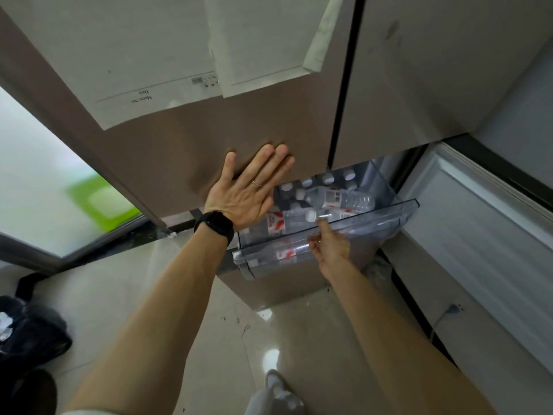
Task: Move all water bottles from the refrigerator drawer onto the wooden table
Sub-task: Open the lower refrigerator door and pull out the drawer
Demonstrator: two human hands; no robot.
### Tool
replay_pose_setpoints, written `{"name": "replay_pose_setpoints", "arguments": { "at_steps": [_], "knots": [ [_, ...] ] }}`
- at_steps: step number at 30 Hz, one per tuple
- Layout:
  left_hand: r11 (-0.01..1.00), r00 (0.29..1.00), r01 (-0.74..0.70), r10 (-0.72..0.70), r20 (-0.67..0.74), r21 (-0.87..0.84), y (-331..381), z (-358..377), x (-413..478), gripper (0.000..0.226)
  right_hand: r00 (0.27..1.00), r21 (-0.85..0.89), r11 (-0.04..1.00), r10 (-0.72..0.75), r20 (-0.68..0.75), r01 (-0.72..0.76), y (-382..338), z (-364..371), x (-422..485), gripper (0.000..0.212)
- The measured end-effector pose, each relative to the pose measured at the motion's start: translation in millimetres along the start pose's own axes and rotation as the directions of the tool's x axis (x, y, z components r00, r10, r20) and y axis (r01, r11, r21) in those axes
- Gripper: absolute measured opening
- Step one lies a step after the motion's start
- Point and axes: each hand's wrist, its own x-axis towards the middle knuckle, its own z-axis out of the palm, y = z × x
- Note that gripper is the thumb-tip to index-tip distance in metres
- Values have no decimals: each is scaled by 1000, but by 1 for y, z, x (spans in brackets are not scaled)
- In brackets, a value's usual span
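A clear plastic refrigerator drawer [371, 223] stands pulled out below the brown refrigerator doors. Inside it lie several clear water bottles with white caps and red-and-white labels, one [338, 199] lying across the top, another [287, 221] near the front. More bottles stand upright at the back [327, 178]. My left hand [245, 190] presses flat with straight fingers against the left refrigerator door [167, 157], a black watch on the wrist. My right hand [329, 244] grips the drawer's front rim, thumb over the top edge. The wooden table is not in view.
An opened white door panel [478, 223] stands to the right of the drawer. Papers hang on the upper refrigerator door [149, 55]. A dark bag [27, 333] lies on the glossy tiled floor at the lower left. A glass door with a green shape behind it is at the left.
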Motion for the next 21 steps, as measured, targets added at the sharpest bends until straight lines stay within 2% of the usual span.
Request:
{"name": "replay_pose_setpoints", "arguments": {
  "at_steps": [8,16,21],
  "knots": [
    [999,1000,13,-13,10,-34,-1,-1,0,76,998,93,994,52,-33,-49,14,-24,-19,16],
    [1000,999,-20,21,28,-18,-1,-2,0,78,995,77,995,75,-71,-70,29,-47,-35,22],
    [999,996,-3,8,86,-53,-1,-6,-1,76,992,41,996,81,-93,-77,36,-65,-51,16]
  ]
}}
